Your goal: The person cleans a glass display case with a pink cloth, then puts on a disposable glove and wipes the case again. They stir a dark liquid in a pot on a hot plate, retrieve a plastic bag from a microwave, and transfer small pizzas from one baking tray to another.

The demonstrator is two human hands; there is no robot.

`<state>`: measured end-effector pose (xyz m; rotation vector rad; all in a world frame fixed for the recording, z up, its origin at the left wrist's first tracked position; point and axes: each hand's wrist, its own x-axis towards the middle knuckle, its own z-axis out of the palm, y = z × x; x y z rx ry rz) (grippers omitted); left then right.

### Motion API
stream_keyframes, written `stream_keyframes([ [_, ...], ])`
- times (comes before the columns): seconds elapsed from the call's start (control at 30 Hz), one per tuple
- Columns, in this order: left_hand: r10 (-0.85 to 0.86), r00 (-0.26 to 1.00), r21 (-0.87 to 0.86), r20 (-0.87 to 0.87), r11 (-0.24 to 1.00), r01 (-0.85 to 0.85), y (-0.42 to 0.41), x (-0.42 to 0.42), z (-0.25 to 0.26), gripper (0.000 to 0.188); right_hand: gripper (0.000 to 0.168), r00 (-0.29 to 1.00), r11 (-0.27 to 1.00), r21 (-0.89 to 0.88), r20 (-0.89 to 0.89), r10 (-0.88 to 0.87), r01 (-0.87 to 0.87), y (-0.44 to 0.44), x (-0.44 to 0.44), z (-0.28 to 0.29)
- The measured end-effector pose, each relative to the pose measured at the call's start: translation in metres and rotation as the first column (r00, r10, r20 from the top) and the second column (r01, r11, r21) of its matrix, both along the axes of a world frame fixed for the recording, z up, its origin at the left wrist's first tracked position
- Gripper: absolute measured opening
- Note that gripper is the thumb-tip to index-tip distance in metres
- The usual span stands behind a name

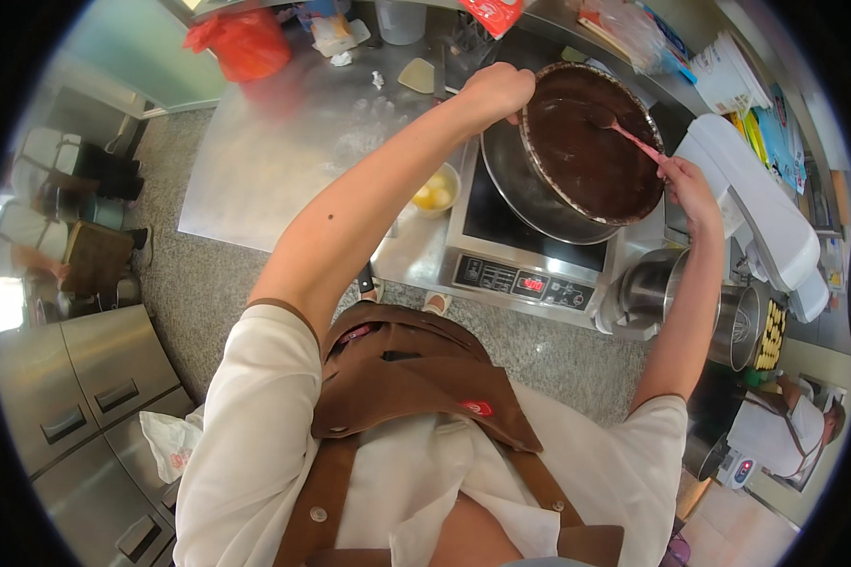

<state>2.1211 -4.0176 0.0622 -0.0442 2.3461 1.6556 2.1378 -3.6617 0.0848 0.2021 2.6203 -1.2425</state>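
My left hand [502, 92] grips the left rim of a large round bowl [532, 152] of dark brown, chocolate-like mixture [581, 156]. In my right hand [686, 186] is the handle of a pink spoon or spatula [635, 136], its head dipped in the mixture near the bowl's far side. The bowl sits tilted over a wider metal pan [521, 195], which stands on an induction cooktop [475, 220] with a lit red display. Left of the cooktop, a small clear bowl [437, 190] holds what look like cracked eggs.
A stand mixer [759, 212] and steel mixing bowls [734, 326] stand at the right. On the steel counter [255, 177] are a red plastic bag [245, 42] and a pale scraper [417, 75]. Co-workers [780, 425] are at the right and far left [32, 234].
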Motion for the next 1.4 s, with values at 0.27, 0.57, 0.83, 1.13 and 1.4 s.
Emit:
stream_keyframes([
  [0.27, 0.063, 0.998, 0.175, -0.01, 0.983, -0.06, -0.13, 0.021, 0.041, 0.031, 0.03, 0.991, 0.991, 0.063, -0.062, 0.12, -0.116, -0.135, -0.001, 0.057],
  [0.57, 0.274, 0.96, 0.053, -0.049, 0.961, -0.272, -0.375, 0.099, 0.017, 0.032, 0.023, 0.913, 0.916, 0.025, -0.075, 0.402, -0.401, -0.398, -0.016, 0.001],
  [0.83, 0.547, 0.836, -0.122, 0.045, 0.833, -0.539, -0.55, 0.184, -0.087, 0.043, 0.036, 0.816, 0.812, -0.099, -0.13, 0.563, -0.576, -0.606, 0.002, -0.155],
  [1.13, 0.709, 0.684, -0.072, 0.17, 0.701, -0.709, -0.62, 0.234, -0.182, 0.034, 0.033, 0.83, 0.828, -0.074, 0.002, 0.557, -0.556, -0.694, 0.056, -0.234],
  [1.4, 0.694, 0.714, 0.09, 0.092, 0.708, -0.7, -0.631, 0.261, -0.218, 0.038, 0.024, 0.784, 0.779, 0.447, -0.233, 0.576, -0.44, -0.692, 0.139, -0.162],
])
